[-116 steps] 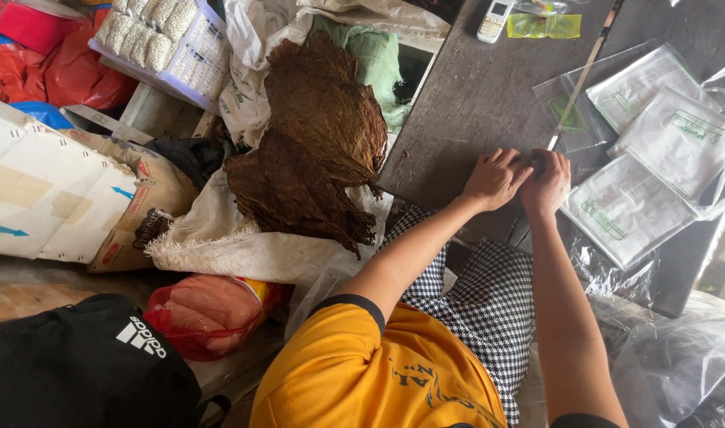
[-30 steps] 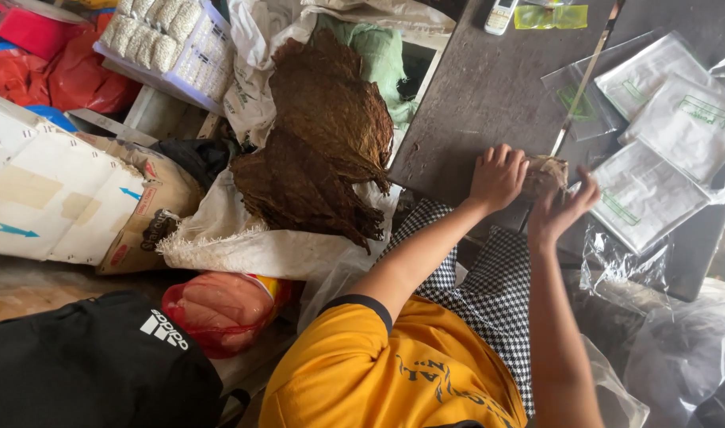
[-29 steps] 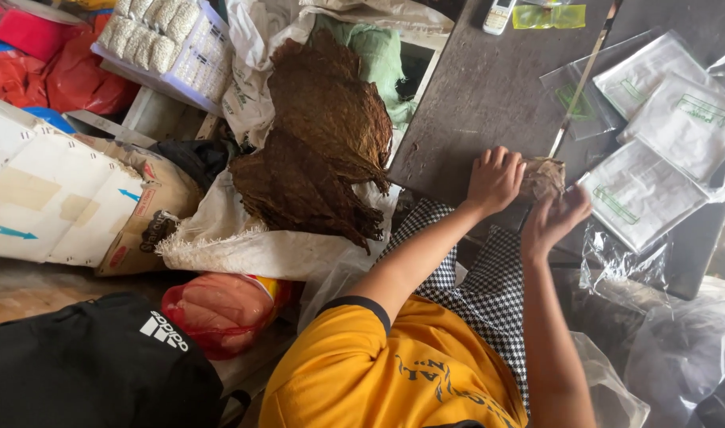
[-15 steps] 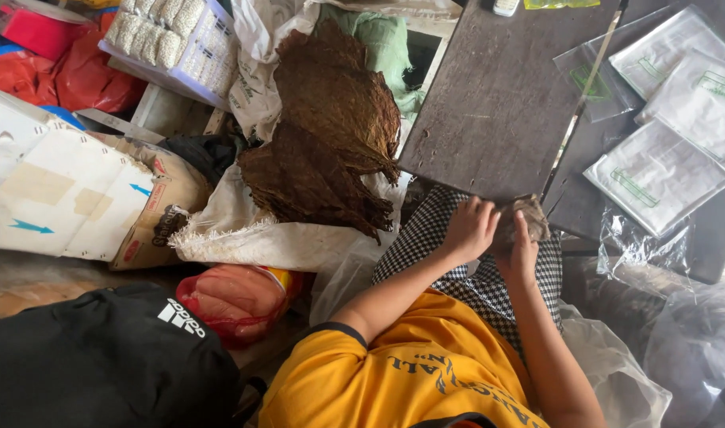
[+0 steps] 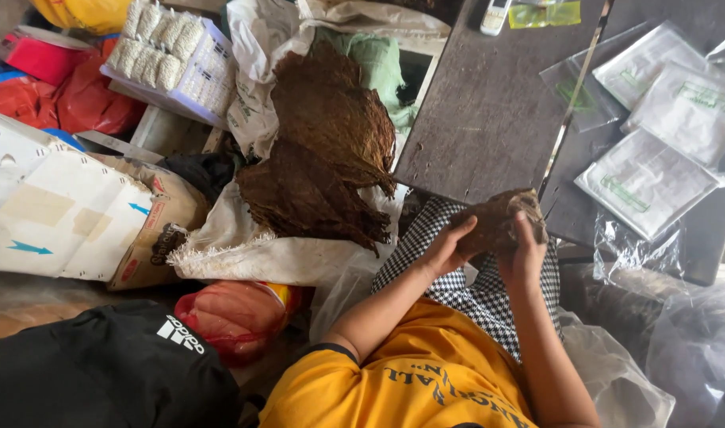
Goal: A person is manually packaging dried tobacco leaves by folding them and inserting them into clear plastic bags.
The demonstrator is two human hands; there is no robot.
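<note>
Change since earlier: both my hands have left the tabletop [image 5: 489, 111] and come back toward my lap, bringing the brown leaf [image 5: 501, 220] with them.

Item, left hand [image 5: 444, 250]: closed on the near left edge of the brown leaf, fingers curled up against it.

Item, right hand [image 5: 524, 254]: fingers upright, gripping the right side of the same leaf.

Item, brown leaf: dry, crumpled, held between both hands just off the near edge of the tabletop, above my checked cloth [image 5: 465, 285].

Item, pile of brown leaves [image 5: 323, 158]: large, dark, lying on a white woven sack [image 5: 243, 254] to my left, well apart from my hands.

Item, tabletop: dark wood, bearing clear packets with white contents [image 5: 656, 119] at the right, a thin stick [image 5: 572, 103] running beside them, and a small phone [image 5: 495, 16] and a yellow-green wrapper [image 5: 546, 14] at the far edge.

Item, floor clutter at left: cardboard box [image 5: 77, 222], black bag [image 5: 101, 372], red plastic bag [image 5: 227, 317].
</note>
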